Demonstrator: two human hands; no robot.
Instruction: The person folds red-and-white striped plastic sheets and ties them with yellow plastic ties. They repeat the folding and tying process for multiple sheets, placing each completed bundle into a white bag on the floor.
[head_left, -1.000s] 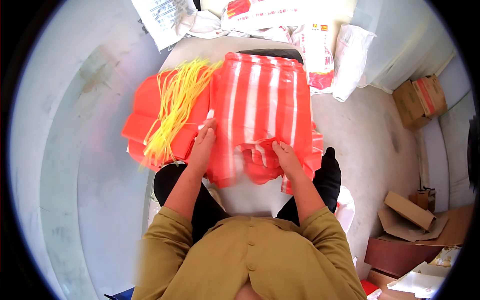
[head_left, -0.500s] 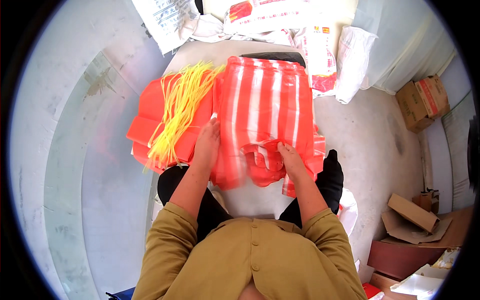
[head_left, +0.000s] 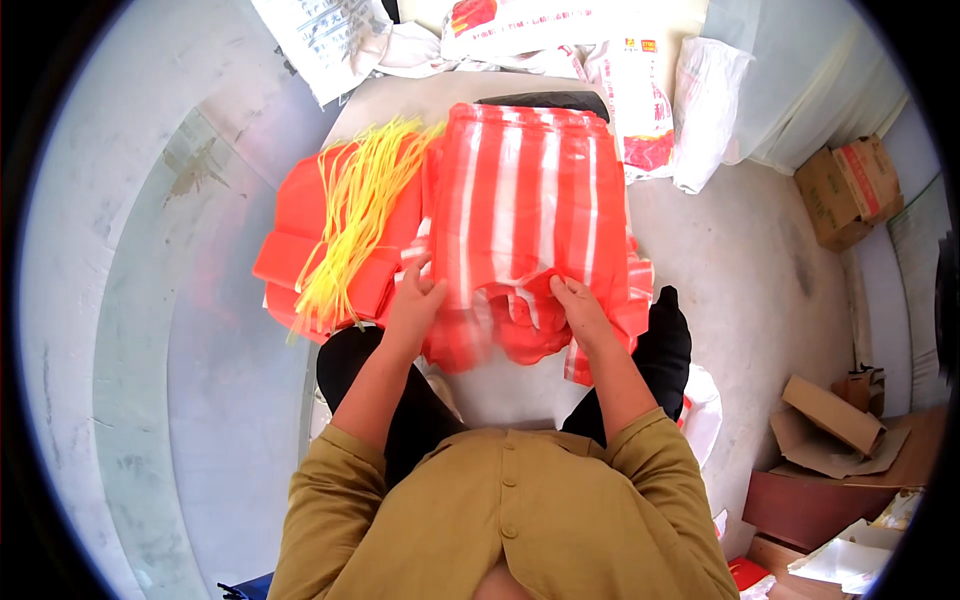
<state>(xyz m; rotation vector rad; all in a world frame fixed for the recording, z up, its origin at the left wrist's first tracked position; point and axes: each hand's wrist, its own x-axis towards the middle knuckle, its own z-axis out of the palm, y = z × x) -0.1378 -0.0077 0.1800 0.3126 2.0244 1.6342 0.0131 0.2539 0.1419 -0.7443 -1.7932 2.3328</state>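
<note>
A stack of red-and-white striped plastic bags (head_left: 508,200) lies flat in front of me, its handle end toward my body. My right hand (head_left: 580,305) is closed on the edge of the top bag by the curved cut-out between the handles. At the stack's left edge is my left hand (head_left: 414,308), its fingers apart and nothing gripped in it. Left of the stack, a bundle of thin yellow strips (head_left: 365,215) is draped over folded red bags (head_left: 296,232).
White printed sacks (head_left: 640,110) lie beyond the stack. A black bag (head_left: 550,100) shows at its far edge. To the right are a cardboard box (head_left: 848,195) by the wall and opened cardboard (head_left: 830,425) nearer me. A pale wall (head_left: 220,330) runs along the left.
My left hand has drawn slightly back toward me along the bags' left edge, and its fingers have spread. My right hand keeps its hold on the bag and has barely moved.
</note>
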